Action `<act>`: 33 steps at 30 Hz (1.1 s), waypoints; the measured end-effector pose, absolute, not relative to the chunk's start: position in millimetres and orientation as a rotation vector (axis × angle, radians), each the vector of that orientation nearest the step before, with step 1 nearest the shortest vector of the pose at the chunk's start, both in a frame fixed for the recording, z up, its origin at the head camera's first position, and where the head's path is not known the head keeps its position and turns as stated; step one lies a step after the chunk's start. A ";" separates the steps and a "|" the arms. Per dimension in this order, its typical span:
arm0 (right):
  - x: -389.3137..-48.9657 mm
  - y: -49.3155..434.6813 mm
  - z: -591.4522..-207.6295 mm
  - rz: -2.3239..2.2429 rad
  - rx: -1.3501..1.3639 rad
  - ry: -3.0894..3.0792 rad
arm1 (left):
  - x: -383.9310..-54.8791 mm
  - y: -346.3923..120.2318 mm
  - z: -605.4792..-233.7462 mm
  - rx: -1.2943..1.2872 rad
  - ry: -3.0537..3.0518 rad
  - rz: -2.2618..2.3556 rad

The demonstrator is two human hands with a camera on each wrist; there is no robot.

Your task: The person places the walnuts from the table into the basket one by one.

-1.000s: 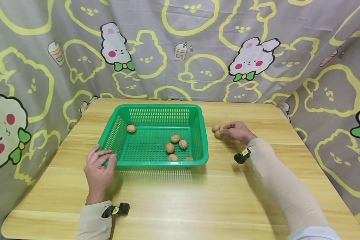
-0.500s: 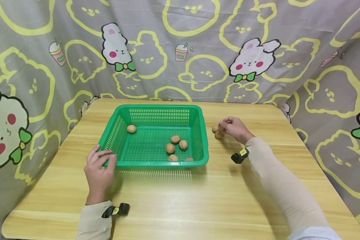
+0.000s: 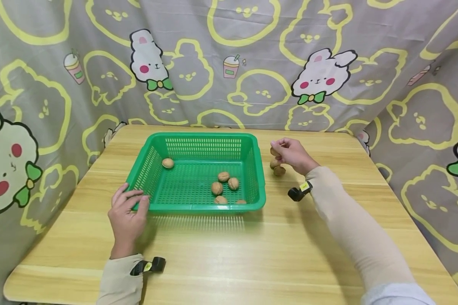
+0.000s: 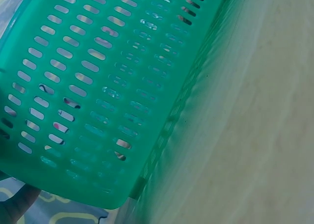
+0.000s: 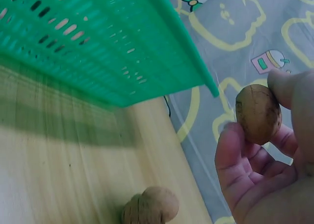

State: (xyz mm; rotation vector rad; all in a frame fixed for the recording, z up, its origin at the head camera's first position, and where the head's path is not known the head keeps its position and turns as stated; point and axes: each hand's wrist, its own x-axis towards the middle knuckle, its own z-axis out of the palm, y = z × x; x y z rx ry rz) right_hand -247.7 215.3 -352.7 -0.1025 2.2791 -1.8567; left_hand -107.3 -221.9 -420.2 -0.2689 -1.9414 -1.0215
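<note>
A walnut (image 5: 257,113) is pinched between the thumb and fingers of my right hand (image 3: 293,156), raised above the table to the right of the basket. Just below that hand, two more walnuts (image 3: 279,170) lie touching on the table; they also show low in the right wrist view. My left hand (image 3: 127,222) holds the near left corner of the green plastic basket (image 3: 198,207), thumb and fingers at its rim. Inside the basket, one walnut (image 3: 168,163) sits by the left wall. Several walnuts (image 3: 216,188) are grouped toward the right, one partly hidden by the front rim.
The basket stands on a light wooden table (image 3: 229,262). A grey curtain (image 3: 252,55) with yellow outlines and cartoon rabbits hangs behind the table and along both sides. Each wrist wears a black camera (image 3: 299,192).
My right hand has picked up a walnut beside the other two, then lifted it up and slightly left. My left hand and the basket have stayed in place.
</note>
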 end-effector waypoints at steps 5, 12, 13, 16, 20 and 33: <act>-248.6 208.5 -346.5 -1.885 -0.122 2.237 | -107.4 -220.4 -419.1 -0.265 -1.938 -1.017; -249.5 199.1 -338.7 -1.866 -0.153 2.285 | -108.1 -218.9 -417.4 -0.261 -1.928 -1.011; -249.6 197.9 -337.8 -1.870 -0.160 2.288 | -108.1 -219.0 -417.3 -0.259 -1.930 -1.008; -250.2 195.0 -336.9 -1.892 -0.160 2.281 | -107.0 -219.5 -417.5 -0.251 -1.941 -1.000; -248.9 191.2 -337.3 -1.898 -0.152 2.264 | -104.4 -220.6 -419.9 -0.251 -1.939 -0.990; -252.6 178.7 -326.0 -1.952 -0.166 2.218 | -108.8 -221.5 -420.6 -0.274 -1.932 -0.995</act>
